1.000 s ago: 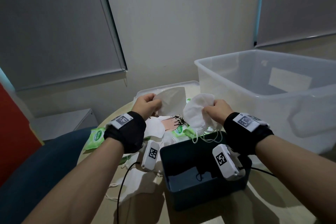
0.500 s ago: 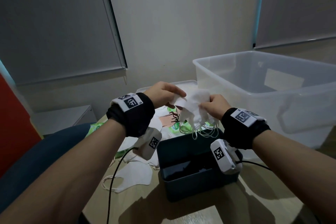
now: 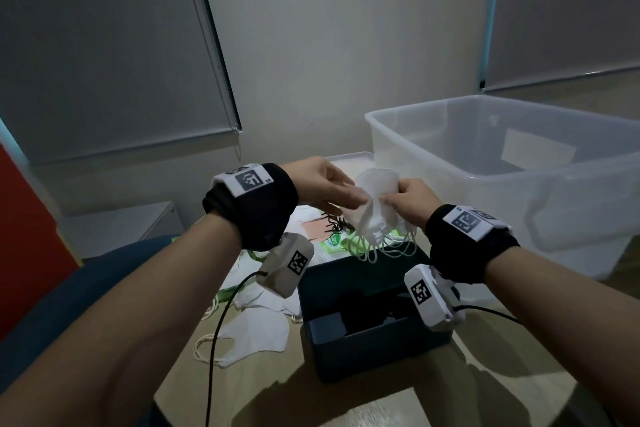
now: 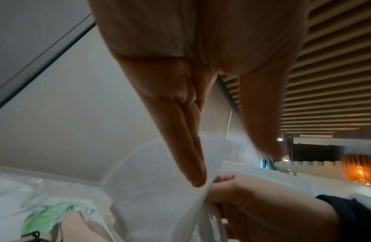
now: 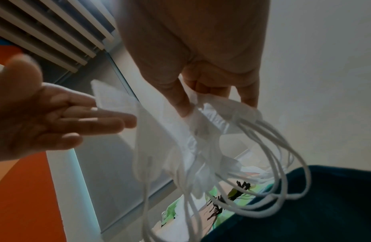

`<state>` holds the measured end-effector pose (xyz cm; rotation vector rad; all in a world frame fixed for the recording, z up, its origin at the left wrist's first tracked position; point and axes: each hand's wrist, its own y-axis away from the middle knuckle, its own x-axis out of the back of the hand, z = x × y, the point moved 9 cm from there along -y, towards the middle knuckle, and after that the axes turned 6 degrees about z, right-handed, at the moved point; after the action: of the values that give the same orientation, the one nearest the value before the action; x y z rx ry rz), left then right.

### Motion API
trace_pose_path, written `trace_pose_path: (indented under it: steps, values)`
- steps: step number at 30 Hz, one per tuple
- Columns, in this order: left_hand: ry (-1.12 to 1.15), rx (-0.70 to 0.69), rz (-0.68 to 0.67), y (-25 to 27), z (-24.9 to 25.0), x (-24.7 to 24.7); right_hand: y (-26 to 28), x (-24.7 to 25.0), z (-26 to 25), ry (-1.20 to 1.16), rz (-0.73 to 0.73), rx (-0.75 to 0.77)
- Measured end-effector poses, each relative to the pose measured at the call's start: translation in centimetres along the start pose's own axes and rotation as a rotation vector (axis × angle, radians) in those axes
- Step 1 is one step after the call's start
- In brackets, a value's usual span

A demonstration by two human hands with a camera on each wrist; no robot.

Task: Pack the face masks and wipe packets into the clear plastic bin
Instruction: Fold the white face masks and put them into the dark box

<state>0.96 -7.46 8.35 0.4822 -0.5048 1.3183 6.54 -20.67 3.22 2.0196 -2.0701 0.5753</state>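
Observation:
A bunch of white face masks [image 3: 375, 198] hangs above the dark blue box, pinched by my right hand [image 3: 401, 199] between thumb and fingers. The ear loops [image 5: 284, 188] dangle below that hand [image 5: 216, 103]. My left hand [image 3: 349, 198] lies with straight fingers [image 4: 193, 155] flat against the outer mask [image 4: 159, 172]. The large clear plastic bin [image 3: 415, 144] stands to the right, a little beyond the hands. More white masks [image 3: 256, 329] and a green wipe packet [image 3: 332, 241] lie on the table below.
A dark blue open box [image 3: 363, 350] sits on the table right under my wrists. The clear lid [image 3: 349, 158] lies behind the hands. A pink mask with black loops [image 3: 315, 229] lies among the pile. A blue chair [image 3: 86, 281] is at the left.
The two hands came together. The mask from my left hand now lies against the bunch in my right hand, and the left fingers have straightened.

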Motion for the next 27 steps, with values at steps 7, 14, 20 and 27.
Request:
trace_pose_path:
  steps: [7, 14, 20, 27]
  values:
    - [-0.376, -0.106, 0.282, -1.2, 0.6, 0.9, 0.6, -1.2, -0.8, -0.067, -0.113, 0.050]
    - [-0.506, -0.196, 0.481, -1.4, 1.1, 0.6, 1.8, -2.1, -2.4, -0.121, -0.225, 0.112]
    - [-0.457, -0.285, 0.526, -1.7, 1.1, 0.1, 2.1, -3.0, -3.4, -0.229, -0.306, 0.142]
    - [-0.373, -0.389, 0.616, -1.0, 0.8, 0.8, 2.7, -3.5, -3.9, -0.265, -0.393, 0.124]
